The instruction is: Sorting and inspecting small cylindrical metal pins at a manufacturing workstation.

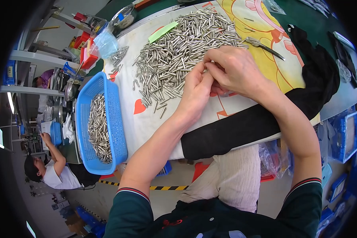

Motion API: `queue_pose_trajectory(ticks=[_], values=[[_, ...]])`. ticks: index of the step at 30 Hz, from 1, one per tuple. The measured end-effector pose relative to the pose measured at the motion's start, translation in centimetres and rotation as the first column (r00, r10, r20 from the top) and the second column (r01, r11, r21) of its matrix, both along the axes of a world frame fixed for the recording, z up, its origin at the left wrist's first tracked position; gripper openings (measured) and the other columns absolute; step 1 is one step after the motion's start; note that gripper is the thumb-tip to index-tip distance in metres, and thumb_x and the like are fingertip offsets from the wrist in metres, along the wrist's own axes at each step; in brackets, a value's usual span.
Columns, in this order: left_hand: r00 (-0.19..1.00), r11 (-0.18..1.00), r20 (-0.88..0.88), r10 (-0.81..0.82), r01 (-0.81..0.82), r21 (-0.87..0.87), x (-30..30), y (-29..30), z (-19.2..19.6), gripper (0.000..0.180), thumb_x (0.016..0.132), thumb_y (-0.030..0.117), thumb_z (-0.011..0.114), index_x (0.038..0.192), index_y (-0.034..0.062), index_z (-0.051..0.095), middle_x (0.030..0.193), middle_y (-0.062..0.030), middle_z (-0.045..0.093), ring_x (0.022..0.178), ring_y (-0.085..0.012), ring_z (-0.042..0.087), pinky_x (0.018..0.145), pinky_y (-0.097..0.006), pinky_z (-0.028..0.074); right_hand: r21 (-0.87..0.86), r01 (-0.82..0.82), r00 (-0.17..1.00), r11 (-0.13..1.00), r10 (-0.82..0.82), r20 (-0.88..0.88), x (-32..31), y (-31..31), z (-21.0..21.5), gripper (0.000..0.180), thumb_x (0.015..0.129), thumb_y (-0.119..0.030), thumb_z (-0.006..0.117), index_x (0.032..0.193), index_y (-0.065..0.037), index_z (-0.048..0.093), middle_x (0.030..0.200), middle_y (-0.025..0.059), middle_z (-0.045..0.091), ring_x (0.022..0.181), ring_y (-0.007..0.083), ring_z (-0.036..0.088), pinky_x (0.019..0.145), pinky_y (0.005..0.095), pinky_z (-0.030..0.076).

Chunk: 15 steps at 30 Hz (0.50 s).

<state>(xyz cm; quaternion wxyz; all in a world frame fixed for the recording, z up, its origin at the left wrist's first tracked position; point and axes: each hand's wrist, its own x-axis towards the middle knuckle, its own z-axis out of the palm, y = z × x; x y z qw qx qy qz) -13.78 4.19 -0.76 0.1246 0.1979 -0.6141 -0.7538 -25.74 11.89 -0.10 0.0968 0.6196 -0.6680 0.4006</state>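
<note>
My left hand and my right hand meet over the near right side of a large heap of small silvery metal pins. Both have their fingers closed and pressed together. Whatever lies between the fingertips is hidden by the fingers themselves. The heap spreads over a printed cloth on the table. Left of my forearm a blue plastic basket holds more of the same pins. A light green slip of paper rests on the heap's far left edge.
Dark-handled scissors or pliers lie right of the heap. A black sleeve-like cloth runs along the near edge beneath my right forearm. Clear bags and a red bin stand at the back left. Another person works farther left.
</note>
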Motion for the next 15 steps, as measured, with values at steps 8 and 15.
queue_pose_trajectory(ticks=[8,15], values=[[0.999,1.000,0.034,0.006,-0.006,-0.013,0.08,-0.06,-0.01,0.019,0.097,0.017,0.042,0.107,0.0031,0.051,0.085,-0.0045,0.062,0.070,-0.0103,0.059,0.066,-0.023,0.049,-0.013,-0.004,1.000,1.000,0.004,-0.001,0.07,-0.04,-0.05,0.011,0.076,-0.013,0.053,0.072,-0.003,0.056,0.066,0.0139,0.061,0.065,0.0329,0.061,0.056,0.0439,0.047],[1.000,1.000,0.027,-0.001,0.001,-0.021,-0.02,-0.12,-0.13,0.019,0.097,0.017,0.041,0.106,0.0033,0.051,0.085,-0.0047,0.062,0.070,-0.0103,0.059,0.066,-0.023,0.048,-0.010,0.007,1.000,1.000,-0.007,0.002,-0.12,-0.12,-0.24,0.012,0.076,-0.014,0.054,0.072,-0.003,0.057,0.065,0.0141,0.061,0.063,0.0335,0.060,0.055,0.0442,0.047]])
